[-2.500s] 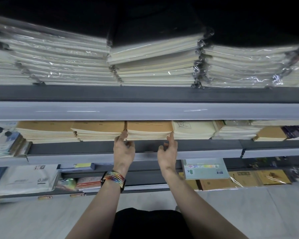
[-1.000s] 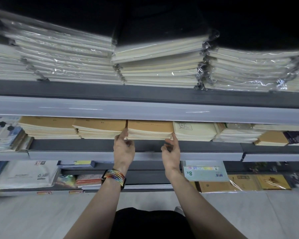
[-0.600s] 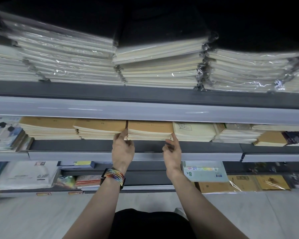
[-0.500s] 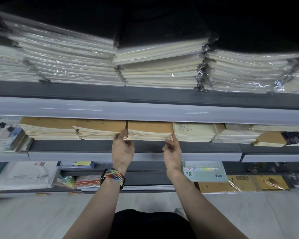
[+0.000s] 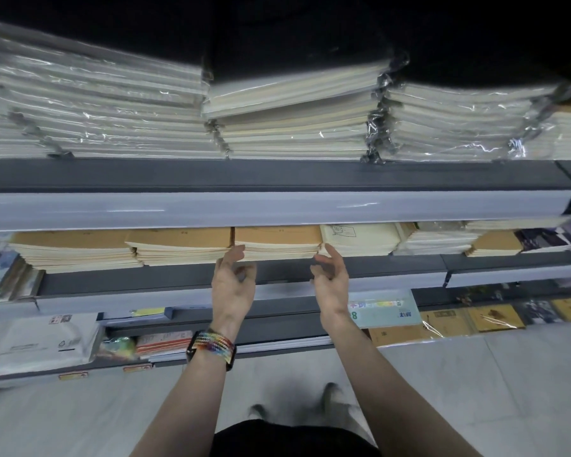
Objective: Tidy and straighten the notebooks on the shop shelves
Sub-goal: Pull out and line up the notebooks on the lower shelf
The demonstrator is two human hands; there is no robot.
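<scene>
1. Brown notebook stack (image 5: 277, 240) lies flat on the middle shelf (image 5: 376, 262), with other stacks close on both sides.
2. Left hand (image 5: 233, 285): fingers loosely curled, gripping nothing, index tip at the stack's left front corner.
3. Right hand (image 5: 332, 282): loosely curled, empty, at the right front corner.

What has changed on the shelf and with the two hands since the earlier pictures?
Very little. The left hand and right hand loosened their fingers a bit at the front corners of the middle brown stack; nothing was gripped or let go. The stack and the wrapped piles above stayed in place.
</scene>
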